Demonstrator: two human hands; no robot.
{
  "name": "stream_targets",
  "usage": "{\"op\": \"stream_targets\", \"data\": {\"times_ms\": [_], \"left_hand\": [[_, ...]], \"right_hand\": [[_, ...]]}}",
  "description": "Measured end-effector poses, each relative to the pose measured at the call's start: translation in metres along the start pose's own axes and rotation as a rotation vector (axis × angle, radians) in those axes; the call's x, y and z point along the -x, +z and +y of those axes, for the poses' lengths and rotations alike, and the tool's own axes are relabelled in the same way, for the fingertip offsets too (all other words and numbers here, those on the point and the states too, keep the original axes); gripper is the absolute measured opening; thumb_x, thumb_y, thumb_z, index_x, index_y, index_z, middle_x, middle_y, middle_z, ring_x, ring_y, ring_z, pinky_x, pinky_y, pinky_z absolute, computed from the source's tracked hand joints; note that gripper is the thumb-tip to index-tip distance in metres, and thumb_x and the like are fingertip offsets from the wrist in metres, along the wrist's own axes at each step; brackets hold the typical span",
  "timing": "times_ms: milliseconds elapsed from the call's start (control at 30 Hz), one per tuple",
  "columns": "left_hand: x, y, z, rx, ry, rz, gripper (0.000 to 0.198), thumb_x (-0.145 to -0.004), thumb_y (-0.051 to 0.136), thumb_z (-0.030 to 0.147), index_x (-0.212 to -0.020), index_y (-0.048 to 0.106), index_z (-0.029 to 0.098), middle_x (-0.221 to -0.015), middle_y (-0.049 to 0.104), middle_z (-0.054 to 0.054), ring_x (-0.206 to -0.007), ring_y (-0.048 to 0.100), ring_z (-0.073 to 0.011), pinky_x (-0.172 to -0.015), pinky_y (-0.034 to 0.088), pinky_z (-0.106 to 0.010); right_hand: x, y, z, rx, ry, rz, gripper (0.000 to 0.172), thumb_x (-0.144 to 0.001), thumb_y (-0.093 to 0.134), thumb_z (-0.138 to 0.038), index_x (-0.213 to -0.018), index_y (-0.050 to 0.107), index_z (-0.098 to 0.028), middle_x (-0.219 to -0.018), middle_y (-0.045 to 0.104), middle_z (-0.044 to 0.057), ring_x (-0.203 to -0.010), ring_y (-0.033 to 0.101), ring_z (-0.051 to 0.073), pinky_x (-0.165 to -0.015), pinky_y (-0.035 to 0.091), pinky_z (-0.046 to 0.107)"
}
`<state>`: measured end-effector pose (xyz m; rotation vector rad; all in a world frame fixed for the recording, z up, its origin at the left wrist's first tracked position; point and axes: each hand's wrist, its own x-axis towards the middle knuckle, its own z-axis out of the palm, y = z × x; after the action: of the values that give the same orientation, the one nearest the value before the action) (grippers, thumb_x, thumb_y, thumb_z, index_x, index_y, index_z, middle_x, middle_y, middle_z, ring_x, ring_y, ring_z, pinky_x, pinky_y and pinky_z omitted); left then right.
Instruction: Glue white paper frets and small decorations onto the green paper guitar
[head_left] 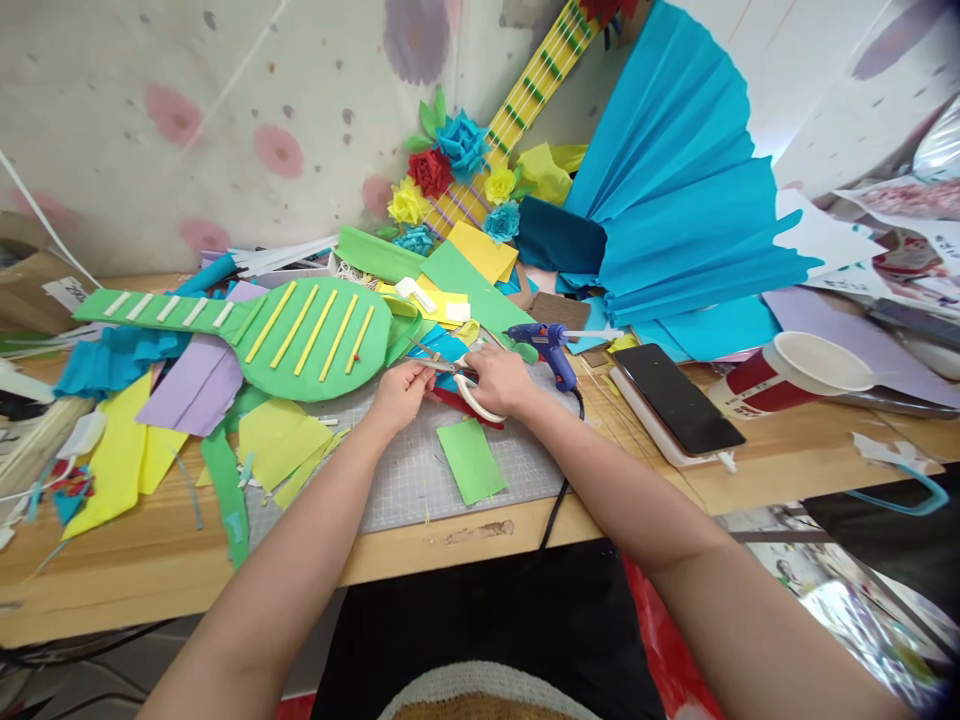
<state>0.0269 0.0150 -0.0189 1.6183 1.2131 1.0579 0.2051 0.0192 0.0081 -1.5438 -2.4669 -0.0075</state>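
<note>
My right hand [496,380] grips a pair of scissors [478,402] with white handles, and the metal blades point left toward my other hand. The fingers of my left hand [401,397] are pinched together right at the blades; what they hold is too small to make out. Partly hidden under both hands is some red paper [454,400]. A green paper guitar shape [311,340] with yellow and white strips lies beside my left hand. Nearer to me, a green paper piece [471,460] rests on the grey cutting mat [397,495].
A blue glue gun [551,350] lies just right of my right hand, its black cord hanging over the table edge. Further right are a phone [679,395] and a paper cup [795,375]. A yellow flowered paper guitar [525,100] and a pleated blue paper fan [682,160] stand behind.
</note>
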Motion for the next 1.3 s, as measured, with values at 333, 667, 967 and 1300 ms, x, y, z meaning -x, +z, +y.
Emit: {"op": "stream_targets", "data": {"times_ms": [333, 667, 967, 1300], "left_hand": [[0.001, -0.004, 0.004, -0.266, 0.123, 0.106, 0.019, -0.077, 0.052, 0.03, -0.065, 0.06, 0.018, -0.064, 0.064, -0.002, -0.057, 0.06, -0.0141, -0.059, 0.048, -0.026], [0.0, -0.007, 0.009, -0.3, 0.161, -0.011, 0.034, -0.085, 0.041, 0.03, -0.055, 0.055, 0.019, -0.052, 0.056, 0.001, -0.052, 0.056, -0.0122, -0.059, 0.044, -0.025], [0.001, -0.009, 0.007, -0.312, 0.128, -0.014, 0.031, -0.083, 0.042, 0.032, -0.058, 0.055, 0.019, -0.05, 0.055, 0.001, -0.048, 0.052, -0.0121, -0.054, 0.042, -0.025], [-0.001, -0.005, 0.009, -0.357, 0.209, 0.046, 0.031, -0.082, 0.041, 0.029, -0.053, 0.051, 0.02, -0.058, 0.057, -0.001, -0.058, 0.055, -0.0139, -0.063, 0.045, -0.026]], "right_hand": [[0.0, 0.0, -0.001, 0.029, 0.033, -0.016, 0.037, -0.079, 0.044, -0.047, -0.081, 0.064, -0.016, -0.084, 0.066, 0.011, -0.084, 0.056, 0.023, -0.065, 0.033, 0.029], [0.001, 0.001, 0.001, -0.061, -0.06, 0.046, 0.031, -0.079, 0.045, -0.042, -0.085, 0.06, -0.016, -0.085, 0.064, 0.01, -0.085, 0.051, 0.022, -0.07, 0.033, 0.029], [0.0, -0.004, -0.008, 0.022, 0.054, -0.03, 0.037, -0.077, 0.045, -0.048, -0.077, 0.065, -0.016, -0.078, 0.065, 0.011, -0.076, 0.057, 0.022, -0.061, 0.031, 0.029], [0.001, 0.002, -0.004, -0.043, -0.03, 0.054, 0.03, -0.08, 0.046, -0.04, -0.089, 0.059, -0.015, -0.093, 0.065, 0.012, -0.091, 0.051, 0.024, -0.073, 0.034, 0.031]]}}
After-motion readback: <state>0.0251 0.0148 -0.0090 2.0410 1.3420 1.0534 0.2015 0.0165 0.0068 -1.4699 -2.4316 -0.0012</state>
